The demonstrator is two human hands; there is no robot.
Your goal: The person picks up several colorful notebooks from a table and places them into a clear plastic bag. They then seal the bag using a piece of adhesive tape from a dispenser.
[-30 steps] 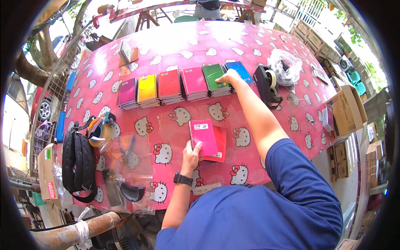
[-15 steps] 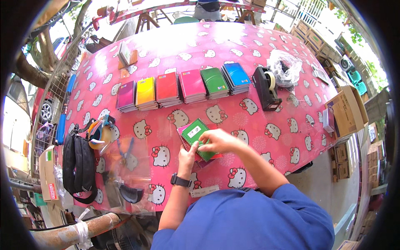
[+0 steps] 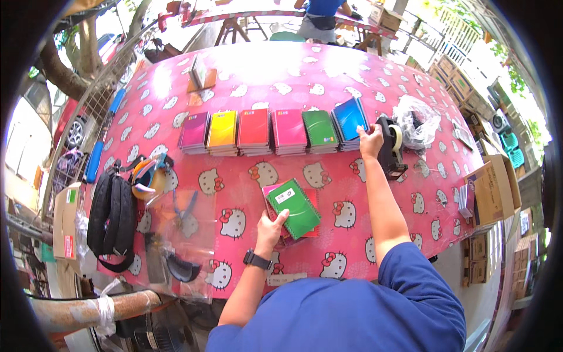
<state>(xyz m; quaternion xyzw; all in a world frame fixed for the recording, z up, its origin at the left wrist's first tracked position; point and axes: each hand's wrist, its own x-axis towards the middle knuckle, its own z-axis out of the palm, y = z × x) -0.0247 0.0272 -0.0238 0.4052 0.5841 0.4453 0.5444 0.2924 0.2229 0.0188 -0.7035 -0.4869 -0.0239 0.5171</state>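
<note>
My left hand was closed on a green notebook, thumb pressed on its cover, with a pink notebook and a red notebook fanned out beneath it. My right hand reached to 1 o'clock from there, fingers touching the near right corner of the top blue notebook; I cannot tell how tightly they had closed. That pile ended a row of 6, which ran from a purple pile at 10 o'clock. A tape dispenser stood at 2 o'clock, just beside my right hand, and a black backpack lay at 9 o'clock.
</note>
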